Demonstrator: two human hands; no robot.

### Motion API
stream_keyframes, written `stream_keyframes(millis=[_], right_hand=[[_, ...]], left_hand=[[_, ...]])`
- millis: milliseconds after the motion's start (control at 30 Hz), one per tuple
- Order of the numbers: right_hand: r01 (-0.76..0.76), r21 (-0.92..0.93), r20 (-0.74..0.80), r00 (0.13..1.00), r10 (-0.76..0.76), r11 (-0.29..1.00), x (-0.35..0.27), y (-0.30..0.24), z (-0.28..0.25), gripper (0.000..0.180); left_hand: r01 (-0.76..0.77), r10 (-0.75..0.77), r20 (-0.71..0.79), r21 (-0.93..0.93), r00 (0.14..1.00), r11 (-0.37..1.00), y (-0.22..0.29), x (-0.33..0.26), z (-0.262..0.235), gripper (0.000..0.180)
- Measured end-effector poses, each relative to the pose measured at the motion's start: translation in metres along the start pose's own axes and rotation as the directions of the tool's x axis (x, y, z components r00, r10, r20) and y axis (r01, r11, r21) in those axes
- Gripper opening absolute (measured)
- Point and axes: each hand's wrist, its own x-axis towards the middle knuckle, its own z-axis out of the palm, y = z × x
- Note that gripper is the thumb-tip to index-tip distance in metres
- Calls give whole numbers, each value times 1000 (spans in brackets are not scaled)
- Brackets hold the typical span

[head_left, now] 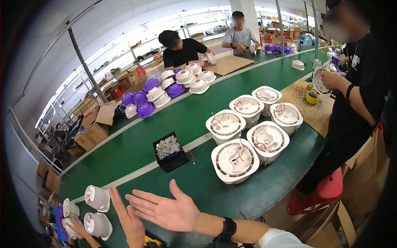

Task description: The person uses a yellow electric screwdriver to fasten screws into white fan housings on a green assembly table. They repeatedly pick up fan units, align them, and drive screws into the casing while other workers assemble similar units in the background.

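My right hand (171,210) is held palm up above the green table, fingers stretched out and thumb apart, with nothing in it. Beside it on the left, my left hand (129,223) is upright with its fingers extended, also bare. The two hands are close together. Under my wrists a yellow and black tool (152,242) shows only in part. Nearest to the left hand stand white round parts with vanes inside, one farther off (97,197) and one closer (98,225). Beyond my right hand sits a black box (170,160) heaped with small shiny pieces (167,146).
Several white housings (235,161) with red wires stand to the right. Another person's hand (79,230) touches a white part at the left. A worker (351,82) stands at right by a red stool (318,192). Purple and white housings (153,93) are piled across the belt.
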Motion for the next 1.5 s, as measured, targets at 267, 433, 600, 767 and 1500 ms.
stream_keyframes(millis=[267, 433, 600, 767, 1500], right_hand=[[357, -20, -125, 926, -357, 934, -23, -21, -9, 102], [324, -29, -203, 924, -323, 945, -26, -18, -17, 98], [56, -791, -163, 940, -299, 609, -15, 25, -46, 86], [136, -816, -136, 899, -415, 562, -10, 6, -49, 70], [-117, -800, -176, 983, 44, -588, 154, 55, -117, 15]], left_hand=[[327, -232, 291, -935, 928, 135, 10, -49, 9, 77], [317, -271, 202, -804, 941, 502, 24, -69, 25, 75], [274, -300, 33, -511, 953, 815, 82, -68, 58, 59], [60, 175, 426, -482, 888, 874, 93, -98, -10, 48], [-458, 219, 594, 287, 774, 842, -123, -113, -54, 48]])
